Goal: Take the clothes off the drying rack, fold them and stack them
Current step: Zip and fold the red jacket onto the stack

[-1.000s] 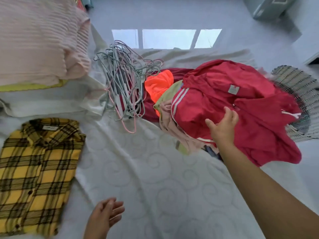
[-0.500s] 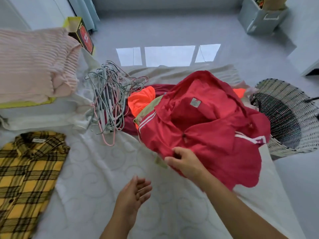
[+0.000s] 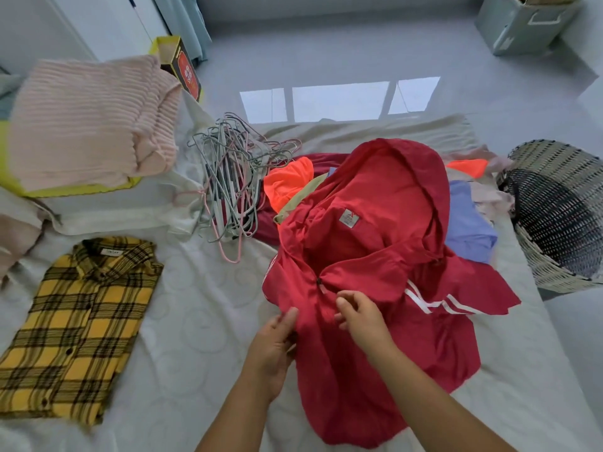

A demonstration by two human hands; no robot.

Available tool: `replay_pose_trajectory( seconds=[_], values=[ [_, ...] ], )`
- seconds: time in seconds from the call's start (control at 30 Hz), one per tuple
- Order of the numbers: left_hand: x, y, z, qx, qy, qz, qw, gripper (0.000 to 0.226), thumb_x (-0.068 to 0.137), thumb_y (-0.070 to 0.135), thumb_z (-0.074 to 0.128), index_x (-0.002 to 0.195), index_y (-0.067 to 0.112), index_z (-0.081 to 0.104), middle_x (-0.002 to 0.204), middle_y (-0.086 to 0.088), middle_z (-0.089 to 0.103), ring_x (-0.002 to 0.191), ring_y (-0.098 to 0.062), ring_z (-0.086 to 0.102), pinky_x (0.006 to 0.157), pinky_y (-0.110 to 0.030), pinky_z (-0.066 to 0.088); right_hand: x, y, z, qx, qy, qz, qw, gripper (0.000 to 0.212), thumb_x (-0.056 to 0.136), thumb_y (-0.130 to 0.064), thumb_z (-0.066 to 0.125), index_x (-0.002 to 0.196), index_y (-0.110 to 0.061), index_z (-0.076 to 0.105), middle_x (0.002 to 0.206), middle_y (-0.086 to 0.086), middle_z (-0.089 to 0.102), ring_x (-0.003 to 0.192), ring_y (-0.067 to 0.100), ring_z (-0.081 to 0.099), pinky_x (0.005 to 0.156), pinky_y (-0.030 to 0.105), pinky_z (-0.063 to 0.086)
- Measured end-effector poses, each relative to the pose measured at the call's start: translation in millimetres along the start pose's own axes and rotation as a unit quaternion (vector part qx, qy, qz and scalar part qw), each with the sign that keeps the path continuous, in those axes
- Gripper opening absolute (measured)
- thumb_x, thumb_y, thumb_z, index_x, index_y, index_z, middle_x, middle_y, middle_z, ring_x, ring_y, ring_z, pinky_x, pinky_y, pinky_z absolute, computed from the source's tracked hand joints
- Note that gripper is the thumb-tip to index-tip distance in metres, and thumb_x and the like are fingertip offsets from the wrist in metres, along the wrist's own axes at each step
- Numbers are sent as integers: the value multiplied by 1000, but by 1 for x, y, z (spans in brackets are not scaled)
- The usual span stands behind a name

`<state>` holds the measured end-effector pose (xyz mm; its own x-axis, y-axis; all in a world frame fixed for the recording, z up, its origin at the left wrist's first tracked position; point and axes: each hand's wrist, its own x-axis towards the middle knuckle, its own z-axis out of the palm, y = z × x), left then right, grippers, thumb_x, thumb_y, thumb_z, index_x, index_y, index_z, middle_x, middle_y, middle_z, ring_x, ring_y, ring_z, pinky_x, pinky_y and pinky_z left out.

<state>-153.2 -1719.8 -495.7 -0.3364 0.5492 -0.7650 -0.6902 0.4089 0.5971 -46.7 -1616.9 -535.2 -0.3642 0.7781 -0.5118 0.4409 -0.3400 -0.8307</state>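
A red hooded jacket [image 3: 368, 256] with white stripes lies crumpled on the white bed, hood pointing away from me. My left hand [image 3: 274, 347] grips its left front edge, thumb on top of the fabric. My right hand [image 3: 362, 316] pinches the cloth just below the zip pull. Behind the jacket sits a heap of unfolded clothes: an orange garment [image 3: 287, 182], a blue one [image 3: 466, 223] and a dark red one. A folded yellow plaid shirt [image 3: 75, 324] lies at the left. A folded pink ribbed sweater [image 3: 88, 122] tops a stack at the far left.
A pile of grey and pink hangers [image 3: 228, 187] lies between the stack and the heap. A woven laundry basket [image 3: 561, 216] lies tipped at the bed's right edge. A yellow box [image 3: 179, 65] and a grey bin [image 3: 525, 21] stand on the floor beyond.
My right hand pulled the red jacket off the heap toward me. My left hand rose from the bed and took hold of the jacket's left edge.
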Motion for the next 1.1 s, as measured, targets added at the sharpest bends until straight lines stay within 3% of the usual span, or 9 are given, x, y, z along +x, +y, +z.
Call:
replay_pose_trajectory(
  seconds=[0.1,0.23,0.33,0.4,0.5,0.67,0.73,0.87,1.1],
  values=[
    [-11,-7,5,93,-30,29,995,16,89,4,54,100,9,65,91,-7,70,75,-12,64,65,-18,53,21,-4,16,-44,-15,47,998,11,94,-21,52,90,-12,55,80,7,61,64,16,58,69,37,51],
    [-23,-3,-11,138,-110,66,982,22,89,-1,53,106,4,66,97,-6,72,87,-13,67,75,-20,52,27,-13,21,11,-60,123,991,31,93,-23,55,65,-12,48,58,4,46,39,9,39,37,19,30],
    [-29,7,-34,178,-121,74,974,21,88,-1,55,105,5,66,95,-5,73,88,-12,67,74,-18,50,16,-27,18,-28,-72,105,991,30,92,-22,57,66,-13,47,57,3,45,41,8,37,37,18,27],
    [-29,10,-47,248,-26,108,962,16,87,2,58,99,10,65,87,0,71,82,-13,66,68,-18,49,3,-37,11,-61,-95,109,988,30,92,-26,56,67,-15,45,57,0,45,44,9,34,40,19,24],
    [-37,5,-47,430,186,226,854,23,80,13,68,90,26,52,83,6,56,73,-9,54,66,-23,43,-24,-50,-1,-22,-139,160,977,33,95,-31,51,65,-18,45,52,-3,43,38,5,28,38,15,20],
    [-57,-26,4,503,5,228,833,40,74,39,69,109,32,52,94,14,51,86,-2,53,78,-18,42,-77,-74,-12,25,-152,159,975,34,98,-28,44,69,-14,53,47,-5,45,34,3,28,34,14,19],
    [-58,-20,20,478,22,234,846,51,64,58,51,104,26,55,96,8,59,89,-11,59,80,-29,46,-92,-84,-19,55,-168,164,971,32,99,-24,40,72,-12,53,47,-5,46,33,1,30,31,12,19],
    [-60,2,42,538,41,327,776,67,62,56,17,90,11,59,92,-6,62,86,-26,58,73,-37,40,-109,-105,-42,104,-170,170,965,30,99,-22,40,75,-12,53,46,-4,45,32,1,30,29,12,17],
    [-83,31,58,541,-62,344,765,44,78,49,43,95,15,65,91,-3,65,85,-19,60,74,-30,43,-117,-136,-69,178,-143,180,957,31,99,-19,40,74,-7,52,42,-4,45,27,0,30,26,10,16]
  ],
)
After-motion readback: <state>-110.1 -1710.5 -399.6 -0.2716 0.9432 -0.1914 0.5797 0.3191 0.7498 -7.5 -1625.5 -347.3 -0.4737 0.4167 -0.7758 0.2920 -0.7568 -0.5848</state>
